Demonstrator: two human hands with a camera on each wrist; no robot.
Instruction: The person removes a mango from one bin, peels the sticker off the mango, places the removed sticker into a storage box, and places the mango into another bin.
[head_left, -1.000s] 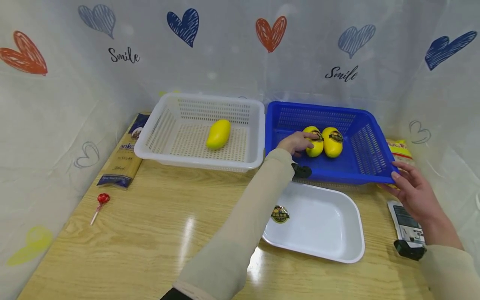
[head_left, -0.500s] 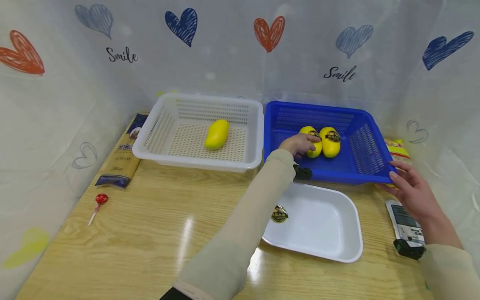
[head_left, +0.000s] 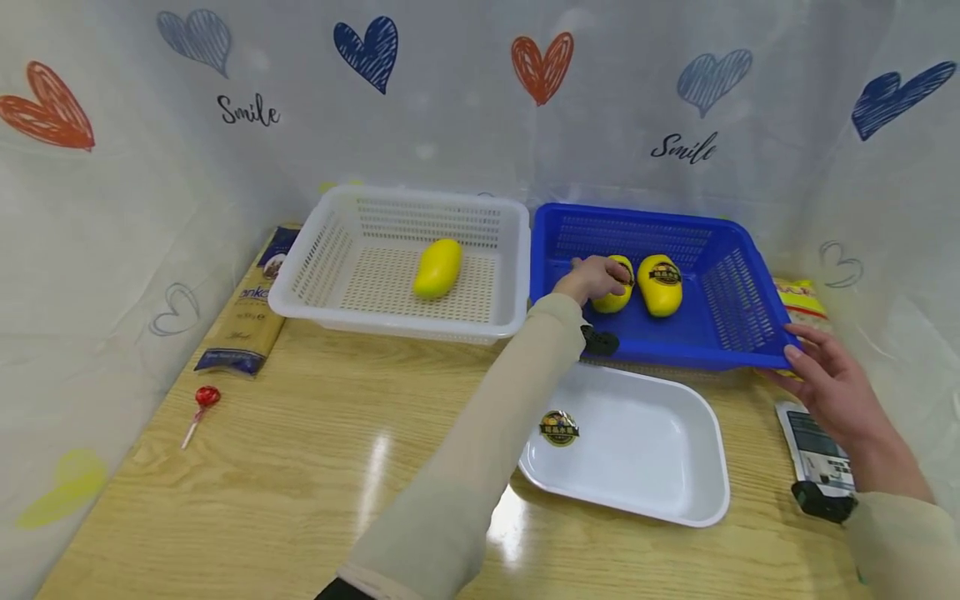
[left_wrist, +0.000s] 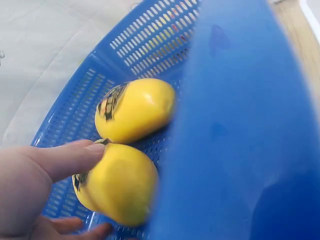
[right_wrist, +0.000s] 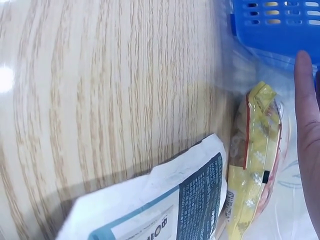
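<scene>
Left hand (head_left: 596,279): we reach into the blue basket (head_left: 738,308); our fingers (left_wrist: 67,157) curl over the left mango (left_wrist: 117,185), thumb underneath, clamped on it.
Right hand (head_left: 828,383): we rest it on the basket's near right corner, fingers straight and slightly apart, steadying the rim.
Left mango: it lies on the basket floor, left of centre, just beside the second mango (head_left: 660,283); the head view shows a small gap between them.
Second mango: untouched, sticker facing up.
Handling: we judge the mango smooth, firm and fairly light, rounded enough to roll or slip; a wrap round its thick middle seems the safest hold.
White basket (head_left: 300,279): it stands left of the blue one, walls nearly touching, with one mango (head_left: 437,267) inside.
White tray (head_left: 705,492): on the worktop (head_left: 300,467) in front of the blue basket, a sticker (head_left: 558,427) inside it.
Head view only: both baskets, the tray, a lollipop (head_left: 201,402) and a packet (head_left: 247,312) at the left.
Left wrist view only: our finger lying on the mango's skin, and the dark stickers close up.
Right wrist view only: a yellow packet (right_wrist: 255,165) under the basket's edge and a white pouch (right_wrist: 165,200) beside it, plus one fingertip (right_wrist: 306,90) at the blue rim.
</scene>
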